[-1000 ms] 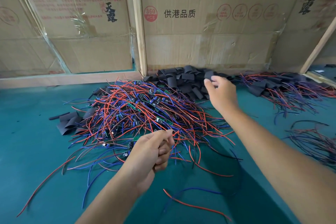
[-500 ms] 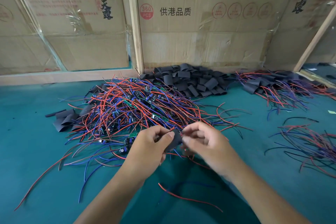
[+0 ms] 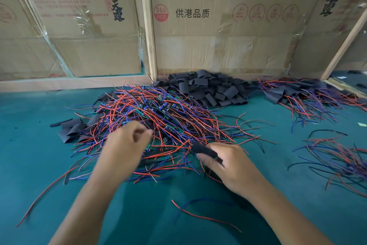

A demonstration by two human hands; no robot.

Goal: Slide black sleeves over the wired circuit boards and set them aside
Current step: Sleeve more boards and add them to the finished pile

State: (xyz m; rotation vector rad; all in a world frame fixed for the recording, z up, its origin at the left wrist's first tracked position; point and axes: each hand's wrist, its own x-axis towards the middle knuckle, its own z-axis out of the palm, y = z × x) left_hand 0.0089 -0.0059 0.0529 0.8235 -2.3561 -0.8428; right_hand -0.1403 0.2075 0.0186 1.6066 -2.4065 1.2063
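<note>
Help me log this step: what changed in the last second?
The right hand took a black sleeve from the sleeve pile at the back, brought it to the left hand, and now holds it near the front of the wire pile. The left hand, blurred, moved off left over the wires; whether it grips anything is unclear. The piles and the cardboard wall look unchanged.

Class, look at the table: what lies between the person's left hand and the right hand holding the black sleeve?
In the head view, red and blue wires from the tangled pile cross the gap between left hand and right hand gripping the black sleeve.
</note>
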